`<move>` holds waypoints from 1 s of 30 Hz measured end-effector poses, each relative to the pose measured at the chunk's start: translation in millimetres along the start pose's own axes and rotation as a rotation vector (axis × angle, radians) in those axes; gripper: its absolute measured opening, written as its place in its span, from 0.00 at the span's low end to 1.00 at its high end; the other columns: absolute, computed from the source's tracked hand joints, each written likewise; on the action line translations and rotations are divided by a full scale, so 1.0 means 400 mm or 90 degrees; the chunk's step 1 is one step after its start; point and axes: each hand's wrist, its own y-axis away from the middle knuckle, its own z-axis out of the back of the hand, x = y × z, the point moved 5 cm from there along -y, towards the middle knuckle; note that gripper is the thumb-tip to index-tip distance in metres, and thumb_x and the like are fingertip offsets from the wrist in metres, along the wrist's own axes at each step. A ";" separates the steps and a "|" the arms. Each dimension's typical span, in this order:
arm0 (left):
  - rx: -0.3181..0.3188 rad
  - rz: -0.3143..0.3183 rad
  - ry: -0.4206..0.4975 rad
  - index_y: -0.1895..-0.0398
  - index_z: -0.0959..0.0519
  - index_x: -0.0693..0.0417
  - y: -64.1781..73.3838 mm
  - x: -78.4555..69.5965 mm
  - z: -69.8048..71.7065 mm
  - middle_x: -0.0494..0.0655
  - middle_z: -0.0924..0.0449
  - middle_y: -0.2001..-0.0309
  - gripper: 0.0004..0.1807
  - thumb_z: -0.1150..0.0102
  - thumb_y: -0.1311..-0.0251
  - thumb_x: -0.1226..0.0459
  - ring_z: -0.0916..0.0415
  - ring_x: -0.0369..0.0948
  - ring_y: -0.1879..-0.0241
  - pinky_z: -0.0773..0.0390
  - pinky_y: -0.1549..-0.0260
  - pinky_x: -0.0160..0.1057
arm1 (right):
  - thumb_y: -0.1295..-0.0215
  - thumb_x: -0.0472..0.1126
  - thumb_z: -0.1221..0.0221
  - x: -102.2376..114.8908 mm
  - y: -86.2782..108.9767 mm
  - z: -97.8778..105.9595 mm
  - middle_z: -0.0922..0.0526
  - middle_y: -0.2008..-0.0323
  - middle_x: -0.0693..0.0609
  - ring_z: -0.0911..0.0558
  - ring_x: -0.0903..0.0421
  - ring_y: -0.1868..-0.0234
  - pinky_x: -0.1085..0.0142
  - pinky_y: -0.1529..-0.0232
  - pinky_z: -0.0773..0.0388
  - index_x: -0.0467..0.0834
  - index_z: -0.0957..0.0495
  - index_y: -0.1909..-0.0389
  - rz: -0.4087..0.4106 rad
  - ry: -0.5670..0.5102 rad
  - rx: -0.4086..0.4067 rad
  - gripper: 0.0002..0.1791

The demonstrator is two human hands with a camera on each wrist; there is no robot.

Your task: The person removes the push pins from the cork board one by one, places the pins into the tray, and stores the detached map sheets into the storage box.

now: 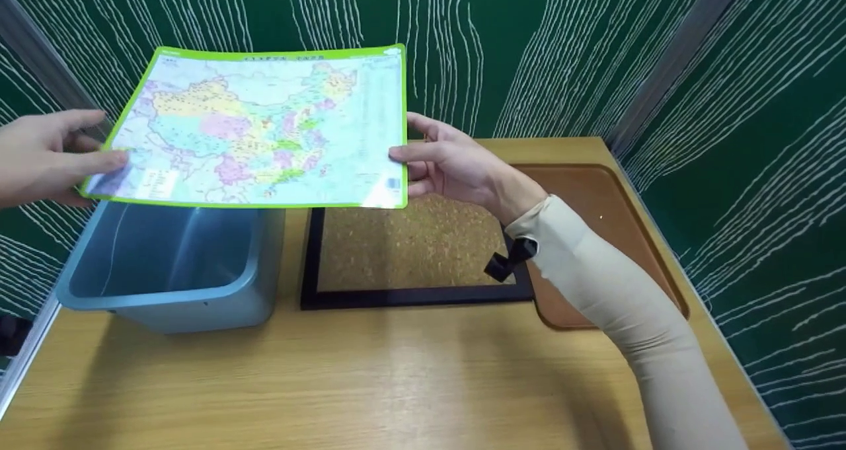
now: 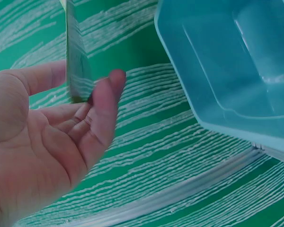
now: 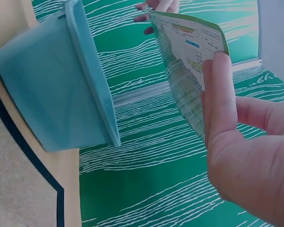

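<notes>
A thin map sheet (image 1: pixel 258 129) with a bright green border and pastel regions is held up in the air between both hands. The left hand (image 1: pixel 56 156) pinches its lower left corner, thumb on the printed face and fingers behind. At the right edge, the right hand (image 1: pixel 456 162) grips with its thumb in front and fingers behind. In the left wrist view the sheet (image 2: pixel 78 56) is seen edge-on between thumb and fingers. The right wrist view shows the back of the sheet (image 3: pixel 184 61), printed too and slightly bowed.
A blue plastic bin (image 1: pixel 264 291) stands below the map on the left of the wooden table (image 1: pixel 396 384). Beside it lies a black-framed cork board (image 1: pixel 410 252), and a brown tray (image 1: pixel 608 225) is at the right. Green walls (image 1: pixel 515 40) with white wavy lines enclose the table.
</notes>
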 end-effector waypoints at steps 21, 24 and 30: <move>0.223 0.089 -0.012 0.23 0.57 0.73 0.045 0.038 -0.124 0.78 0.33 0.41 0.57 0.45 0.33 0.37 0.24 0.62 0.54 0.15 0.64 0.58 | 0.28 0.29 0.42 -0.052 -0.031 -0.016 0.17 0.49 0.33 0.12 0.41 0.58 0.55 0.65 0.14 0.47 0.39 0.27 -0.038 0.033 -0.024 0.32; 0.240 0.082 -0.020 0.24 0.57 0.74 0.051 0.038 -0.143 0.79 0.34 0.40 0.56 0.45 0.32 0.39 0.25 0.65 0.52 0.16 0.63 0.59 | 0.29 0.30 0.42 -0.061 -0.037 -0.018 0.18 0.49 0.33 0.12 0.41 0.58 0.56 0.66 0.14 0.47 0.39 0.27 -0.043 0.034 -0.022 0.32; 0.271 0.074 -0.025 0.24 0.56 0.75 0.061 0.041 -0.170 0.81 0.37 0.38 0.55 0.46 0.31 0.40 0.29 0.73 0.47 0.18 0.59 0.64 | 0.28 0.30 0.42 -0.085 -0.045 -0.014 0.19 0.45 0.32 0.13 0.41 0.55 0.57 0.67 0.14 0.48 0.38 0.27 -0.052 0.031 -0.013 0.31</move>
